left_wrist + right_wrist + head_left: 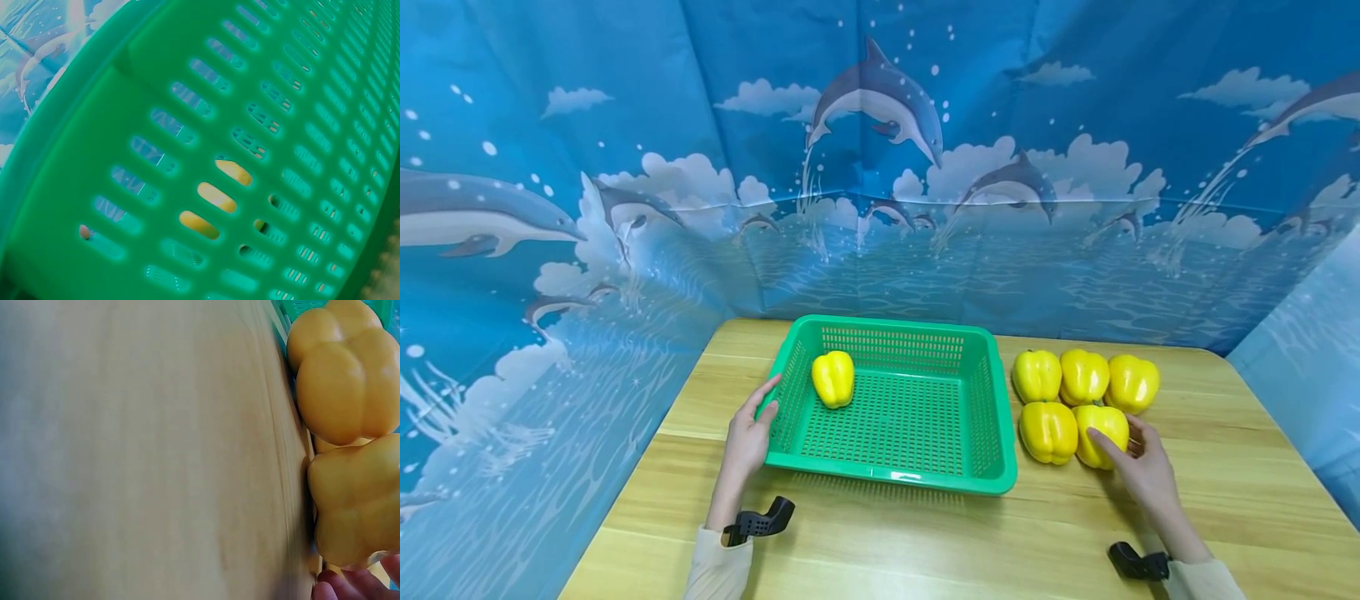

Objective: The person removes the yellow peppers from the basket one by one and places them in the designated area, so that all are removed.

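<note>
A green plastic basket (pixel 880 477) with slotted walls stands on the table, holding one yellow bell pepper (pixel 833 379) near its left side. My left hand (pixel 748 437) holds the basket's left rim; a fingertip shows through a slot in the left wrist view. Right of the basket several yellow bell peppers sit in two close rows. My right hand (pixel 1142 467) grips the front right bell pepper (pixel 1101 433), thumb across its face and fingers at its right side. Beside it sits another front-row bell pepper (pixel 1048 433). In the right wrist view, fingers touch the nearer pepper (pixel 356 506).
Three bell peppers form the back row: one at left (pixel 1037 376), one in the middle (pixel 1084 377) and one at right (pixel 1132 383). The wooden table (pixel 955 550) ends at a blue curtain (pixel 865 250) printed with dolphins. Each wrist wears a black camera mount (pixel 763 521).
</note>
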A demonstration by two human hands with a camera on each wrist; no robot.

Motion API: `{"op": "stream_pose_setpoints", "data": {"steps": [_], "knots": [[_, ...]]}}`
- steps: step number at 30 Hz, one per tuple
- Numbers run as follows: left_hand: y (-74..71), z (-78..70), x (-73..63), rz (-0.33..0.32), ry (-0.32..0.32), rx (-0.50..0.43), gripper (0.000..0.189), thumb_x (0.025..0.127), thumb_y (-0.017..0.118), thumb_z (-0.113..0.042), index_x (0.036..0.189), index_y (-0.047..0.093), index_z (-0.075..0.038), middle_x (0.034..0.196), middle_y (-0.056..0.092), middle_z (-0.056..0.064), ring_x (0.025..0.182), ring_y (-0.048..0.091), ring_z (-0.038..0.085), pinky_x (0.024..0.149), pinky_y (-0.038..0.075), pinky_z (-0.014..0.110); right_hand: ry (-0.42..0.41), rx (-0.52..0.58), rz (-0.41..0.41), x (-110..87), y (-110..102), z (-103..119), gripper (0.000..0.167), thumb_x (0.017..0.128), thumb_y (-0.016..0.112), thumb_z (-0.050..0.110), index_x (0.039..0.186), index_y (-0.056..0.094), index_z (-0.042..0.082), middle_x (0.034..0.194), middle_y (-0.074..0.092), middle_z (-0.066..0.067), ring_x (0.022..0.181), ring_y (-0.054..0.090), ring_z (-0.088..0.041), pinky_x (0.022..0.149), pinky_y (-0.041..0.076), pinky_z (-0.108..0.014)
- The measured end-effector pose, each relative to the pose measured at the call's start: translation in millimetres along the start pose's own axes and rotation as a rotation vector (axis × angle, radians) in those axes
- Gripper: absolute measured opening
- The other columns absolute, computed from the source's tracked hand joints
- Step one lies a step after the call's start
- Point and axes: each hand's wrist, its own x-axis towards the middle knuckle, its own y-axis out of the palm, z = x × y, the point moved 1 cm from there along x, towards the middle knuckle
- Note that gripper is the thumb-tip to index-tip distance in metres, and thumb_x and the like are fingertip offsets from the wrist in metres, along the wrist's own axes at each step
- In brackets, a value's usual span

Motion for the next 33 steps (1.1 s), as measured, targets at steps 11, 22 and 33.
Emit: {"op": "stream_pose_setpoints", "data": {"steps": [11,22,33], "knots": [[-0.6,-1.5,1.6,-0.006,-0.017,-0.006,0.043,0.103,0.043,-0.015,0.145,0.042,-0.021,0.148,0.036,0.010,0.107,0.048,0.038,0.092,0.034,0.049,-0.029,0.022,0.029,-5.0,-4.6,5.0,0.089,0.093,0.054,0.049,0.150,0.009,-0.003,0.147,0.019,-0.032,0.125,0.029,-0.047,0.091,0.034,-0.055],[-0.8,-1.1,1.1,-0.002,-0.018,0.000,0.042,0.103,0.043,-0.016,0.145,0.042,-0.021,0.148,0.036,0.010,0.114,0.047,0.039,0.097,0.033,0.052,-0.077,0.105,-0.298,-9.6,-5.5,22.0,0.058,0.093,0.061,0.031,0.139,0.042,0.001,0.138,0.039,-0.015,0.122,0.039,-0.030,0.088,0.036,-0.025],[0.1,-0.6,1.1,-0.005,-0.021,-0.005,0.042,0.103,0.043,-0.017,0.145,0.042,-0.022,0.149,0.035,0.009,0.126,0.040,0.036,0.101,0.029,0.054,-0.556,0.128,-0.447,-21.6,2.9,64.8,0.030,0.084,0.069,-0.001,0.114,0.064,-0.003,0.111,0.056,0.013,0.103,0.045,0.001,0.078,0.035,-0.018]]}}
